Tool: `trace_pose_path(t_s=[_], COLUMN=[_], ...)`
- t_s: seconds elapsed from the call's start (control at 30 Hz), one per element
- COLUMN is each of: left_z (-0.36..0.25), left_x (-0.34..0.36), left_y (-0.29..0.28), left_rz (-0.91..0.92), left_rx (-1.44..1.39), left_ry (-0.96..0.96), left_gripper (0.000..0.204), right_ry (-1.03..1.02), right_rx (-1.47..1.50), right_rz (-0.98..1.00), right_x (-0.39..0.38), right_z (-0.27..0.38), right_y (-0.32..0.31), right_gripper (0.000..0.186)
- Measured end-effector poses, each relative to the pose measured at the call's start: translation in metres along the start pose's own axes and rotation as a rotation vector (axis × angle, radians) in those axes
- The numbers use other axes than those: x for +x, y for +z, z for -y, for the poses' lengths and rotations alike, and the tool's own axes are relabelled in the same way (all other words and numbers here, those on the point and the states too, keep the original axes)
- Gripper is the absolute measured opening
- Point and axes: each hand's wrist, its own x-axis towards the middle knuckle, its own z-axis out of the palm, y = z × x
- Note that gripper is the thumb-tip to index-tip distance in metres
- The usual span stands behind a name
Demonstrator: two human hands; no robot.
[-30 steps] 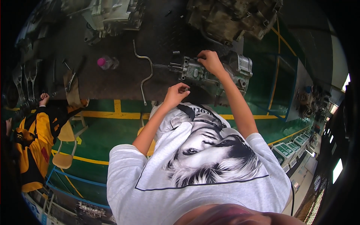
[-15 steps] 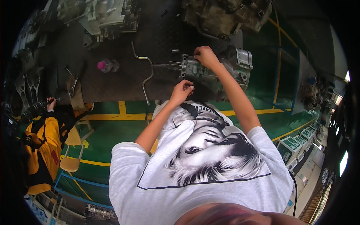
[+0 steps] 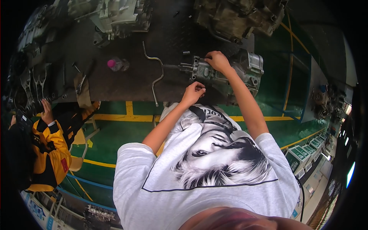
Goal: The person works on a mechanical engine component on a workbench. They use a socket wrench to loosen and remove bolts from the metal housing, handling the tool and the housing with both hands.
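Note:
A grey metal gearbox (image 3: pixel 203 73) lies on its side on the dark workbench, its shaft end toward the left. My right hand (image 3: pixel 217 61) reaches over it, fingers bent down and closed at the far edge of the end flange; their tips hide whatever they grip. My left hand (image 3: pixel 194 93) is at the gearbox's near side, thumb and fingers drawn together. Whether something small sits between them I cannot make out. Left of the shaft lies a bent steel speed brace (image 3: pixel 158 69). Beyond the flange is a small socket (image 3: pixel 186 52).
A bottle with a pink cap (image 3: pixel 112 63) stands left of the brace. Larger metal housings (image 3: pixel 239 19) fill the bench's far side. At the far left another person in a yellow and black jacket (image 3: pixel 53 149) works near metal forks (image 3: pixel 40 82). A stool (image 3: pixel 78 143) stands behind.
The whole view has shifted slightly, so the bench things sit further right. Both my hands keep nearly the same places at the gearbox. The other person's hand has moved and opened.

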Motion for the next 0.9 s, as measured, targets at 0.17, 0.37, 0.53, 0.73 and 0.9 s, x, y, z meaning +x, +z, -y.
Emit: trace_pose_path(t_s=[0.17,0.37,0.53,0.73,0.9], left_z=[-0.001,0.003,0.008,0.01,0.008], left_x=[-0.003,-0.006,-0.016,-0.029,-0.032], left_y=[-0.002,-0.011,-0.021,-0.025,-0.023], left_rz=[-0.025,0.029,-0.009,0.087,0.039], left_rx=[-0.009,0.063,0.105,-0.111,0.03], left_ry=[0.018,-0.018,-0.016,0.005,0.042], left_gripper=[0.014,0.016,0.016,0.025,0.036], right_ry=[0.031,0.075,-0.059,-0.147,-0.133], right_rx=[-0.01,-0.056,0.067,0.436,0.203], right_rz=[-0.01,-0.007,-0.265,0.015,0.108], right_x=[-0.002,-0.004,-0.027,-0.12,-0.159], right_z=[0.007,0.009,0.031,0.094,0.082], right_y=[-0.003,-0.008,-0.017,-0.024,0.017], right_gripper=[0.024,0.025,0.023,0.017,0.021])
